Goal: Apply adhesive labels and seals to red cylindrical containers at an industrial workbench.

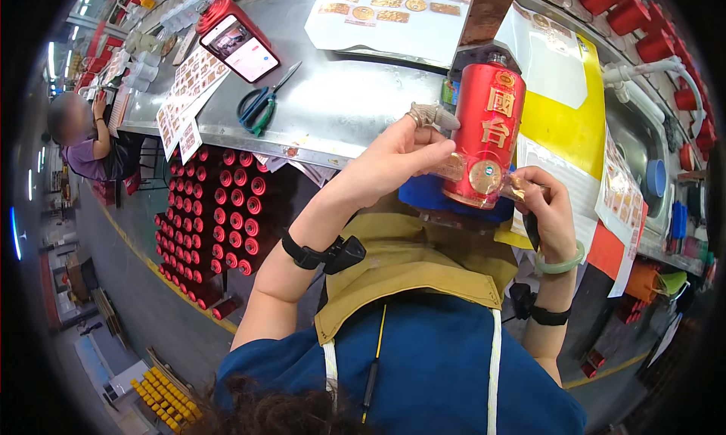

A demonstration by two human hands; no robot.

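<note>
A glossy red bottle (473, 94) with raised gold characters stands in front of me, its lower end toward me. Across its lower part lies a clear strip with a round gold label (485, 177) in the middle and gold end pieces. My left hand (401, 156), with cloth wrapped round a finger, pinches the strip's left end, and that finger touches the bottle's side. At the other end, my right hand (552, 212) holds the strip between thumb and fingers. A dark slim object (532, 231) shows under the right palm; its kind is unclear.
Scissors (261, 111) and a phone (240, 45) leaning on a red bottle are on the metal table (344, 94) at left. Label sheets (393, 11) lie beyond. A brown upright post (488, 15) rises behind the bottle. Several red bottles (219, 208) are stacked below. A co-worker (83, 136) sits far left.
</note>
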